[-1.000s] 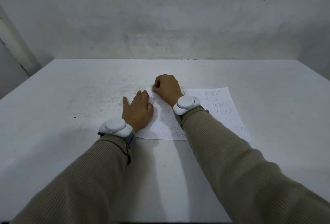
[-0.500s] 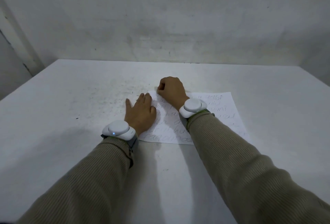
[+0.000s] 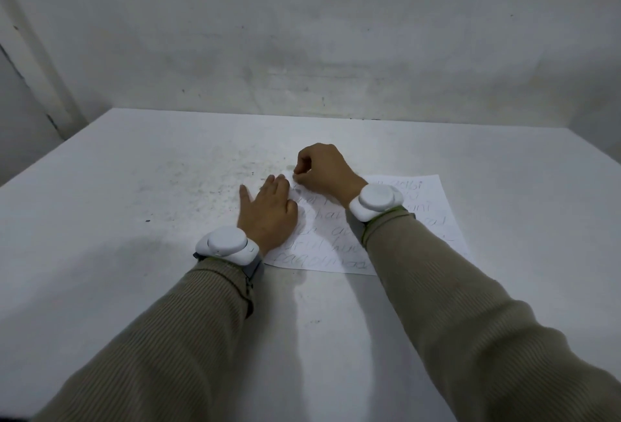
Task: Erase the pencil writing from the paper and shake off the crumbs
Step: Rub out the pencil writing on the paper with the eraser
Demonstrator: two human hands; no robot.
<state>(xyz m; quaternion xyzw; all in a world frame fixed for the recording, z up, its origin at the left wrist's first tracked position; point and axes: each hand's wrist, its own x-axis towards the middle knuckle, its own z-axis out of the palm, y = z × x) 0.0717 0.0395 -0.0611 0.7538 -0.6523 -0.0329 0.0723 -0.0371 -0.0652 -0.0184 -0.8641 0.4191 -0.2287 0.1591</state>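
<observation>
The paper (image 3: 420, 220) lies flat on the white table (image 3: 134, 169). Its pencil writing (image 3: 322, 262) is legible line after line down to the near edge, so the erasing looks to be only at its start.

The person's left hand (image 3: 268, 213) rests palm down across the paper's left edge. Its fingers are straight, the little finger spread out over the table beside the sheet and the others close together. The right hand (image 3: 322, 169) sits at the paper's far left corner, just beyond the left fingertips. Its fingers are curled, with thumb and forefinger pinched against the sheet. What they pinch is hidden, but the task suggests a small eraser. White wrist devices (image 3: 226, 243) sit above ribbed olive sleeves (image 3: 168, 337), and dark specks (image 3: 208, 193) dust the table left of the paper.

To do this step well, the left hand should bear down firmly close to the spot being rubbed, so the thin sheet neither slides nor wrinkles. Strokes are best short and directed away from the pinning hand, since rubbing toward it would likely buckle the paper. At the corner the pressure should be light, because a corner folds or tears easily. As the right hand works down the lines, the left should shift along with it. The crumbs can wait for the shake at the end.
</observation>
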